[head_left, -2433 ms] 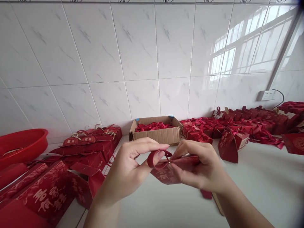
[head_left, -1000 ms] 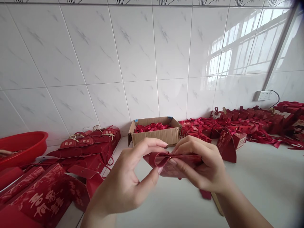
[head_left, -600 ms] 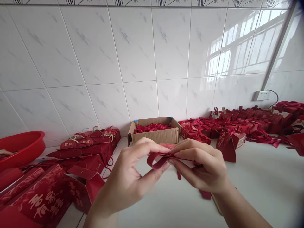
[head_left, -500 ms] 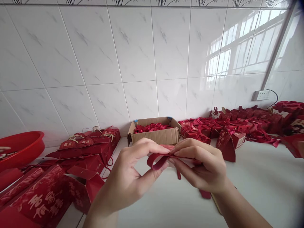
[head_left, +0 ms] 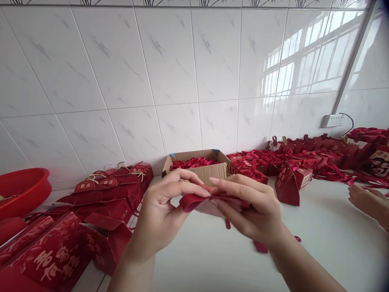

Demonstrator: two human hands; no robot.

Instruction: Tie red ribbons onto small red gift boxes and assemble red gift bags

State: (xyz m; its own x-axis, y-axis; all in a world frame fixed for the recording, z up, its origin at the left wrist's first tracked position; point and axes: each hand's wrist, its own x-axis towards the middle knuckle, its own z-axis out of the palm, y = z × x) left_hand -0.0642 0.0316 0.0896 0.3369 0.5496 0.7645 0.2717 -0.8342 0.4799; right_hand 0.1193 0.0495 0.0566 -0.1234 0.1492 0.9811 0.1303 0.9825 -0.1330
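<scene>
Above the white table [head_left: 197,259], my left hand [head_left: 167,207] pinches a looped dark-red ribbon [head_left: 191,202] between thumb and fingers. My right hand [head_left: 252,202] grips the same piece from the other side, its thumb underneath and fingers on top. A reddish, flat paper-like part shows between the two hands; its full shape is hidden by my fingers. On the table below lie small dark-red strap pieces [head_left: 260,246].
A cardboard box [head_left: 209,172] of red ribbons stands against the tiled wall. Red gift boxes [head_left: 60,251] crowd the left, near a red basin [head_left: 39,186]. More red boxes [head_left: 293,182] line the right. Another person's hand [head_left: 369,202] reaches in at the right.
The ribbon loop looks flatter and sits slightly further left, with my hands shifted a little left. Another person's hand has appeared at the right; the hand in the basin is gone from view.
</scene>
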